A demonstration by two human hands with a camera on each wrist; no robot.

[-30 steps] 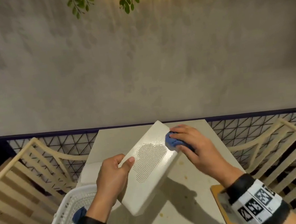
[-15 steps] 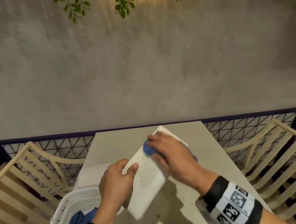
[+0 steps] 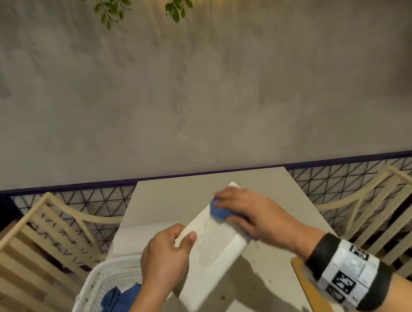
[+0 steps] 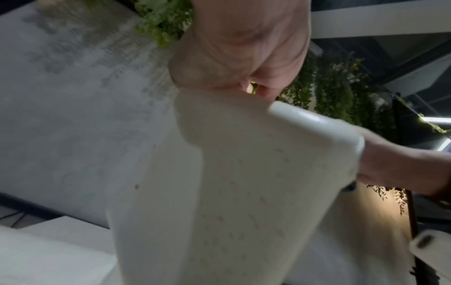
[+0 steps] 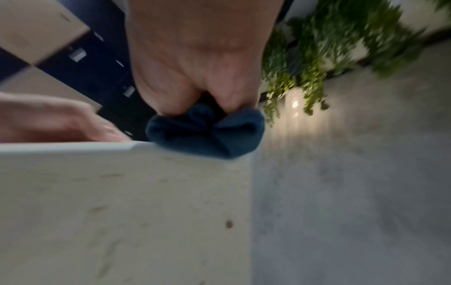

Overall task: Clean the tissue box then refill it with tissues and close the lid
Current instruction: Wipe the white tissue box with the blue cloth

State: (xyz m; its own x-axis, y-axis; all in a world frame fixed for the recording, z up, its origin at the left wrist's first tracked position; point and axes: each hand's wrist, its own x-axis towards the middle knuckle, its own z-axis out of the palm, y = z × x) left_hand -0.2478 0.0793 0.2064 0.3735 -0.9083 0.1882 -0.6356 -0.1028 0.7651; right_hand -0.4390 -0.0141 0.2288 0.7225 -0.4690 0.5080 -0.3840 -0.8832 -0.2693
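While the box (image 3: 210,246) is being held tilted above the table (image 3: 267,195), its perforated face is being wiped, so the cleaning step is judged to be in hand, with refilling and lid-closing not yet begun. The box is being gripped at its near left edge by the left hand (image 3: 166,255), thumb laid on the top face and fingers curled beneath. A bunched blue cloth (image 3: 218,211) is being clenched in the right hand (image 3: 249,217) and pressed against the far end of the box; in the right wrist view the cloth (image 5: 207,131) is being pinched between fingers at the box edge. For the next move, the remaining faces are probably being left for wiping, which calls for the box to be turned in the left hand; afterwards the cloth must be put down and tissues fetched. A white pack (image 3: 137,239), possibly the tissues, is lying on the table just beyond the left hand. A white basket (image 3: 87,295) with blue cloth inside is sitting at the near left, and a wooden board (image 3: 305,285) at the near right. Chairs (image 3: 32,250) are standing at either side; nothing is seen blocking the wiping.
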